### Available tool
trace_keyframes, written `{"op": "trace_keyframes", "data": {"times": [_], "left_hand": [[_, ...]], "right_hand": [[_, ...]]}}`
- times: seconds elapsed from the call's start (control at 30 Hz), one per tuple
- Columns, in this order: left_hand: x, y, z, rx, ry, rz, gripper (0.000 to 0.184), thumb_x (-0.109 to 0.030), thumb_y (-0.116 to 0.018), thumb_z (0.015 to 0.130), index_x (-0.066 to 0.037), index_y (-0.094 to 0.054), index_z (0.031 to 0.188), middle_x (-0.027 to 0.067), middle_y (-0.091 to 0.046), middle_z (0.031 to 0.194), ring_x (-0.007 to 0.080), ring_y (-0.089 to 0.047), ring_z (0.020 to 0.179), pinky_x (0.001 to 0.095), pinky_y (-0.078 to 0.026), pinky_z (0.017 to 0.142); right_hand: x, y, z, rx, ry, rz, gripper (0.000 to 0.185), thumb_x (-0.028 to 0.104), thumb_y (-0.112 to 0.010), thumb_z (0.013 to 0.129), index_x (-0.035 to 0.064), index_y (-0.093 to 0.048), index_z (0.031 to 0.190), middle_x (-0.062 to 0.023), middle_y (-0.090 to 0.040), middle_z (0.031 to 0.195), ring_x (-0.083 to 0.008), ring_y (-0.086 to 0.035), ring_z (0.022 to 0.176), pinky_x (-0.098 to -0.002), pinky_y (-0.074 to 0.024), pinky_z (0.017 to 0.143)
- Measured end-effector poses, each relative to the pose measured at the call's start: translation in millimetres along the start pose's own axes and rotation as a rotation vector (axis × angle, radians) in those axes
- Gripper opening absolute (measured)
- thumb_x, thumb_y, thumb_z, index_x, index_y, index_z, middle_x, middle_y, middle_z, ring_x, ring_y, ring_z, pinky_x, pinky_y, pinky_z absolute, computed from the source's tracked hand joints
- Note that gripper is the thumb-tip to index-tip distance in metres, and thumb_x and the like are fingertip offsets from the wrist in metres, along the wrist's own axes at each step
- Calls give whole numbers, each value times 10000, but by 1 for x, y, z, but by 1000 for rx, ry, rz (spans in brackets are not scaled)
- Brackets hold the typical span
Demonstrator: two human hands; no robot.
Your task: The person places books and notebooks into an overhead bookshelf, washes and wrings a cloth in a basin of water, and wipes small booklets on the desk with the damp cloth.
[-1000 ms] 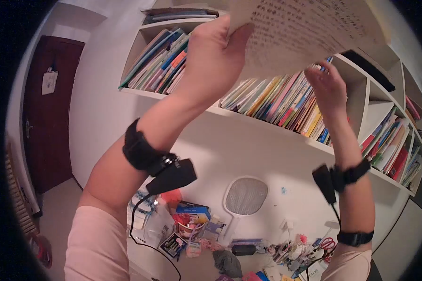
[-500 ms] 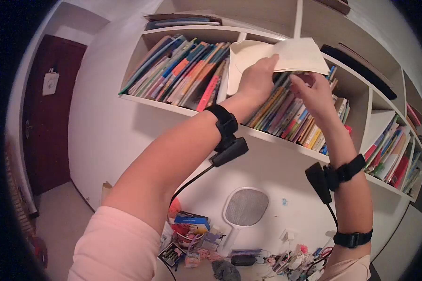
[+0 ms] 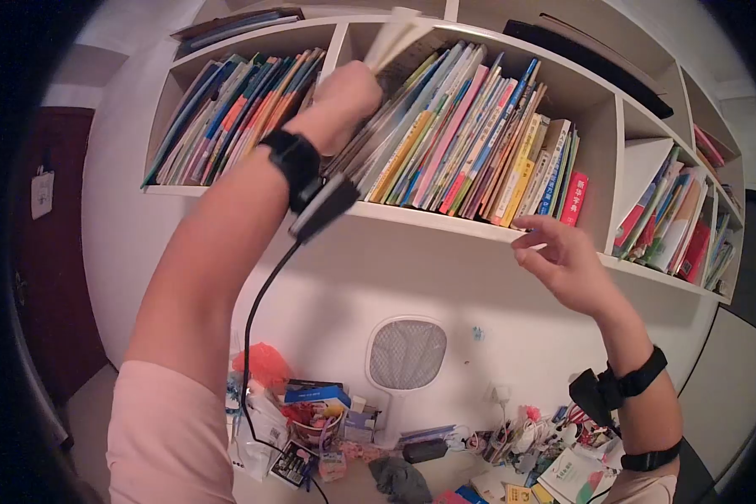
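My left hand (image 3: 344,97) is up in the middle section of the wall shelf, closed on a cream-coloured booklet (image 3: 399,40). The booklet stands up from my fist, its pages blurred by motion. Right beside that hand lean several thin books (image 3: 412,143), some of them smeared. My right hand (image 3: 567,265) holds nothing; its thumb and fingers are apart. It hangs just below the shelf's front edge, near a red book (image 3: 573,199) at the right end of the row.
The white shelf (image 3: 445,220) has another book row (image 3: 235,118) on the left and more books (image 3: 676,223) on the right. Below, a racket-shaped swatter (image 3: 407,353) rests against the wall above a cluttered desk. A dark door (image 3: 55,227) is far left.
The booklet went from lying spread over the books to standing upright at the left of the middle section. My right hand came down out of the row. The view shifted right.
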State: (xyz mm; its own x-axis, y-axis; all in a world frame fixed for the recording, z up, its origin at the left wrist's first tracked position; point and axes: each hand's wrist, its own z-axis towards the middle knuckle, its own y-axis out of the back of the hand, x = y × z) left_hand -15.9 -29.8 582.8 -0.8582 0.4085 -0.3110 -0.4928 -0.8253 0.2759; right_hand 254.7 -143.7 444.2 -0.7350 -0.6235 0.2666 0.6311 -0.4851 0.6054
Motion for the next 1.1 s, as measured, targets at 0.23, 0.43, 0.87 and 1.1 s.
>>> {"op": "trace_keyframes", "data": {"times": [0.23,0.43,0.87,1.1], "left_hand": [[-34,-41,15,-87,-97,-77,250,-142,-537,769,9,-641,938,202,-623,994,362,-600,945,417,-487,795],[-8,-39,6,69,-223,216,234,-132,-546,755,-1,-648,920,192,-636,950,343,-615,908,412,-499,770],[72,-80,70,588,-294,-1160,519,-276,-486,886,-114,-346,1358,78,-392,1360,151,-387,1228,312,-303,1020],[-10,-58,-124,-50,-636,-385,409,-246,-360,944,2,-363,1268,157,-396,1264,265,-416,1174,402,-333,1017]], "right_hand": [[-11,-15,-17,119,-40,-52,380,130,-587,806,10,-511,1159,-178,-626,956,-250,-639,809,-337,-509,713],[-33,-13,-42,189,-39,-86,376,139,-587,804,15,-519,1152,-189,-623,959,-277,-639,810,-354,-504,732],[-81,-17,-84,223,-109,-131,347,190,-614,758,21,-578,1060,-137,-653,815,-267,-631,681,-365,-484,678],[-222,-17,-241,-233,-500,-110,350,221,-621,783,43,-589,1083,-145,-652,821,-190,-637,708,-307,-499,668]]}}
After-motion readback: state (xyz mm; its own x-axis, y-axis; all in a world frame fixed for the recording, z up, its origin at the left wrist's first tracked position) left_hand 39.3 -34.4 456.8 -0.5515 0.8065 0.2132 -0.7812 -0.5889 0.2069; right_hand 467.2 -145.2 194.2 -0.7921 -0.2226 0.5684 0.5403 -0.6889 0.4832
